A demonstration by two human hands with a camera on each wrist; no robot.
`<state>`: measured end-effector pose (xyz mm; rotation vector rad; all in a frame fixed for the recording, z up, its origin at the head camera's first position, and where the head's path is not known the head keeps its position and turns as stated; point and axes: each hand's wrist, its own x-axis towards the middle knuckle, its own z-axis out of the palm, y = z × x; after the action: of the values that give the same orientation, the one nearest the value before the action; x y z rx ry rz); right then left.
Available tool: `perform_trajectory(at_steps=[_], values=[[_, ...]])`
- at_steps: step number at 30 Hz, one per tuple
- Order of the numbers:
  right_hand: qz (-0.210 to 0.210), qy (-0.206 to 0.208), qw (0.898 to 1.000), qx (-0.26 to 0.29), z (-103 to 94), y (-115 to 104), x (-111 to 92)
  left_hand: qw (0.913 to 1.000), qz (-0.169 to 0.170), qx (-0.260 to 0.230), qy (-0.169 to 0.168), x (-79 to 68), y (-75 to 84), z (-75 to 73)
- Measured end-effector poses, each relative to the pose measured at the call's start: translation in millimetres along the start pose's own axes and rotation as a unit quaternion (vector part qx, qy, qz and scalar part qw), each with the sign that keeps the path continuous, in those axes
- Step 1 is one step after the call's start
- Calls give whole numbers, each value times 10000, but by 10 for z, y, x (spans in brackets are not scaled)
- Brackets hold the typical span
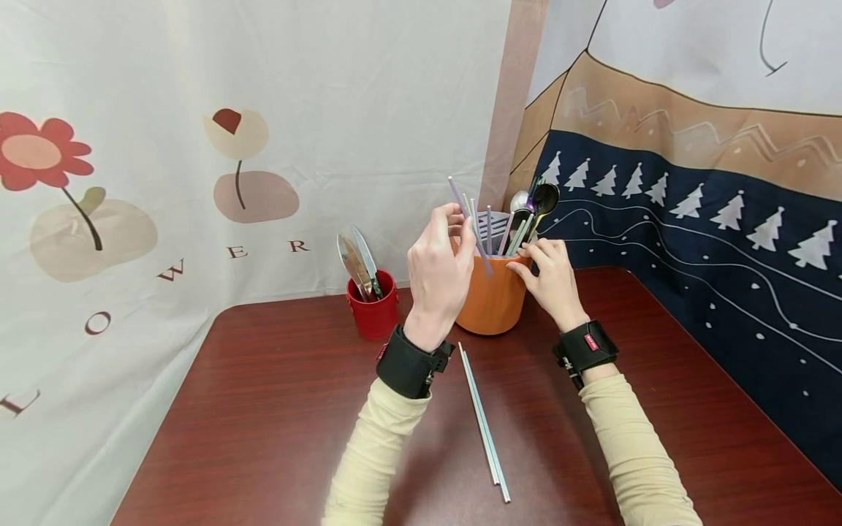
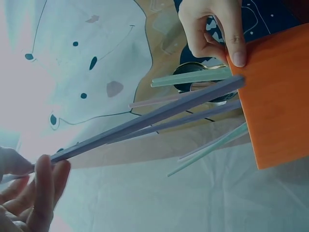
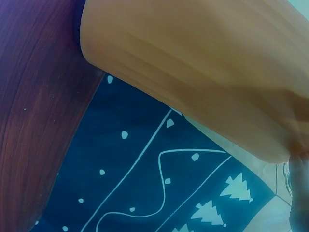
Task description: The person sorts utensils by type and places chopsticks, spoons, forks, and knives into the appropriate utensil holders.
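Observation:
In the head view my left hand (image 1: 437,267) pinches a purple chopstick (image 1: 485,261) near its upper end. Its lower tip overlaps the front rim of an orange container (image 1: 493,303); the left wrist view shows the chopstick (image 2: 183,105) slanting to that edge. My right hand (image 1: 551,281) grips the container's right rim, thumb outside. Green, pink and purple chopsticks stand inside, along with a dark spoon (image 1: 546,199) and a silver spoon (image 1: 519,201). On the table below lie two pale blue chopsticks (image 1: 482,420). In the right wrist view the orange wall (image 3: 193,63) hides most of the hand.
Left of the container stands a red cup (image 1: 373,314) with several knives (image 1: 365,259) in it. A printed cloth (image 1: 368,146) hangs behind the brown table (image 1: 263,424), and a dark blue cloth (image 1: 710,270) borders its right side.

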<state>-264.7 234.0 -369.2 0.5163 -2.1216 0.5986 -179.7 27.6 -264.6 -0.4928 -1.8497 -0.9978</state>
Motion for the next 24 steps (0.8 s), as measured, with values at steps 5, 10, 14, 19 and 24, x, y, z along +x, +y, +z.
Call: perform_trajectory(at_steps=[5, 10, 14, 19, 24], values=[[46, -9, 10000, -4, 2, -2, 3, 9985, 411, -82, 344, 39, -12, 47], [64, 7, 10000, 4, 3, -3, 12, 9967, 650, -128, 470, 64, -45, 111], [26, 35, 10000, 20, 7, 2, 10, 9968, 709, -11, 379, 67, -105, 194], [-4, 46, 10000, 28, 8, 2, 3, 9973, 712, 157, 134, 50, -215, 317], [25, 20, 10000, 8, 9, 6, -2, 9974, 559, 386, -251, 5, -346, 445]])
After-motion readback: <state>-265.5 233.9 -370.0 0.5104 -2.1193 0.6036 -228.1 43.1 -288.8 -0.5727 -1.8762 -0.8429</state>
